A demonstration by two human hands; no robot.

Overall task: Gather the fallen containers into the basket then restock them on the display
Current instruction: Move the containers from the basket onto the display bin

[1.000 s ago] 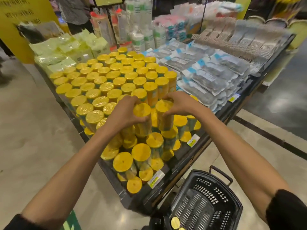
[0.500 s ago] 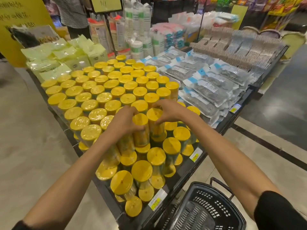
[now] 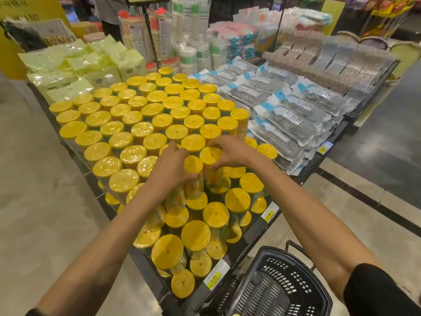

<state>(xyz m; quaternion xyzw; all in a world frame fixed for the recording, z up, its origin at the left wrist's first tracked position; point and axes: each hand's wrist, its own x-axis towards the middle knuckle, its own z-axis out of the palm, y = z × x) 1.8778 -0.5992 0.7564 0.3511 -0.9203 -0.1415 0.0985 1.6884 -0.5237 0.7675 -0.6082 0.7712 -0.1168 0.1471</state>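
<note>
The left hand (image 3: 169, 171) curls its fingers round a container (image 3: 193, 176); the right hand (image 3: 230, 151) grips a second container (image 3: 210, 156), touching, at its 1 o'clock. Best lowered upright, lids level, mid-display (image 3: 247, 245). The basket (image 3: 284, 281) sits at 5 o'clock.

Pale green packs (image 3: 75, 65) sit at the back left, with wrapped cup stacks (image 3: 189, 42) behind them. Grey bags (image 3: 284, 115) with blue labels lie to the right, brown ribbed packs (image 3: 330, 62) beyond. A person in a striped shirt (image 3: 109, 8) stands farther back.

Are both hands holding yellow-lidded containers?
Yes, the left hand grips one yellow-lidded container and the right hand grips the neighbouring container.
</note>
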